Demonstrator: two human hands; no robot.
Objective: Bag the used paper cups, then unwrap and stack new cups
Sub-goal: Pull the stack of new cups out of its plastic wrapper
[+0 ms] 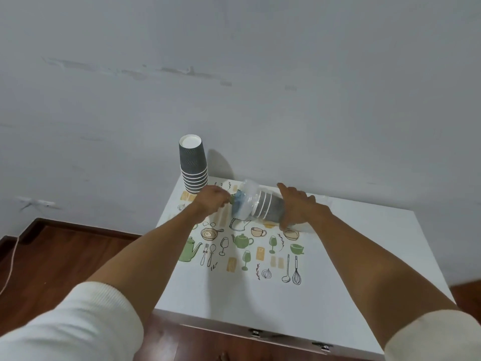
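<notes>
Your right hand point(299, 204) grips the grey paper cups in clear plastic wrap point(260, 207) at twelve o'clock on the desk point(338, 282) while your left hand point(212, 201) pinches the wrap's end, so pull it off next.

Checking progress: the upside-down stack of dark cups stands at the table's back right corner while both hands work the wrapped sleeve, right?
Wrong corner. The head view shows the upside-down stack of dark cups at the table's back left corner. The left hand and right hand do work the wrapped sleeve.

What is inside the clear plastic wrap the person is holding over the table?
Inside the plastic wrap lies a nested stack of dark grey paper cups on its side, several white rims showing. The right hand covers its far end, so the count cannot be told.
</notes>
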